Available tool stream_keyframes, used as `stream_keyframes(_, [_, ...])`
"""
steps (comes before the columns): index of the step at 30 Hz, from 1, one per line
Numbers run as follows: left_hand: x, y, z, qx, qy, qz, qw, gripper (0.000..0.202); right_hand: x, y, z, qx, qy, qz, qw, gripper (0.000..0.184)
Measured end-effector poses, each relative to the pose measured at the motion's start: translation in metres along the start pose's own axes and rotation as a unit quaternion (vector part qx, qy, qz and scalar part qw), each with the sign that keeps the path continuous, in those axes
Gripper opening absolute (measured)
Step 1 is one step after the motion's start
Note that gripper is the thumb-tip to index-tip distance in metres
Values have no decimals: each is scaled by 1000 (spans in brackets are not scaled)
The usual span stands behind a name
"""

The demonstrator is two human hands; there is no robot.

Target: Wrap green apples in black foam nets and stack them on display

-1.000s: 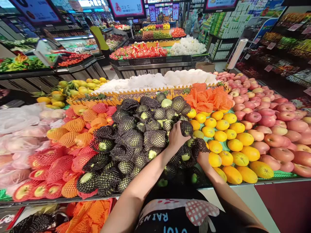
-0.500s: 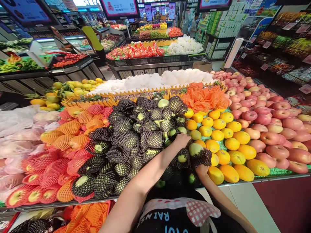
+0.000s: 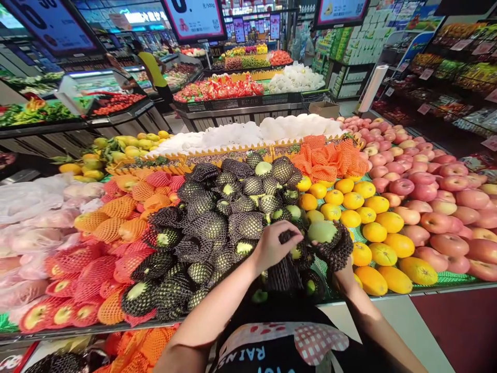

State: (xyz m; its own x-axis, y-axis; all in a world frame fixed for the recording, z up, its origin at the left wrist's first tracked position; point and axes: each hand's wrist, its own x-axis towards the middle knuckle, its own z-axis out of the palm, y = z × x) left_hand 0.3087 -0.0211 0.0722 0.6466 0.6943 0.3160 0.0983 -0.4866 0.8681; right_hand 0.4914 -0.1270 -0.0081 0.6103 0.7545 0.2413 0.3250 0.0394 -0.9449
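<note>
Shifted rightward, right hand (image 3: 345, 272) clasps slanting fruit (image 3: 323, 231), green end leftward; curled left hand's (image 3: 274, 243) contents unclear.

The mesh sleeve (image 3: 341, 252) is showing black openwork, its fruit (image 3: 323, 231) plain pale green; oranges (image 3: 353, 201) are appearing yellow-orange, apples (image 3: 450, 246) pink and yellow; the black shirt (image 3: 279, 353) is displaying a red-and-white checked patch (image 3: 316, 343).

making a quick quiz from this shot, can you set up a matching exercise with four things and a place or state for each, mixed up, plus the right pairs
Things
1. Pale green fruit
2. Oranges
3. Apples
4. Pile of black-netted fruit

Places or states
A. Pinkish-red, to the right of the oranges
B. Between the oranges and the pink-netted fruit
C. In the right hand, partly covered by black netting
D. Unwrapped, with orange-yellow skin

Right pairs
1-C, 2-D, 3-A, 4-B
</note>
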Motion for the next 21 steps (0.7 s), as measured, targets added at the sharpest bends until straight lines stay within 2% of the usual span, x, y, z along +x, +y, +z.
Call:
stream_keyframes(2, [-19,10,6,-13,23,-8,1000,21,-10,-22,7,35,-56,-19,998,61])
stream_keyframes(4, [-32,15,11,17,53,-41,998,55,-21,-37,16,57,-102,-28,993,62])
stream_keyframes(6, [-41,16,11,36,49,-88,994,83,-31,-45,26,49,-129,-36,990,62])
stream_keyframes(7, [-44,15,9,34,32,-106,993,88,-35,-46,30,34,-140,-42,989,61])
stream_keyframes(9, [-50,13,4,20,-8,-128,992,84,-40,-48,36,-12,-168,-62,984,60])
stream_keyframes(12, [-61,7,1,22,-9,-142,990,72,-44,-54,37,-90,-239,-100,962,51])
stream_keyframes(15, [-72,-5,3,-10,36,-156,987,64,-40,-72,19,-114,-347,-110,925,41])
stream_keyframes(18, [-81,-21,2,-82,88,-151,981,59,-28,-94,-25,-91,-441,-92,888,32])
stream_keyframes(21, [-87,-33,-6,-150,121,-131,973,57,-10,-106,-67,-3,-499,-28,866,23])
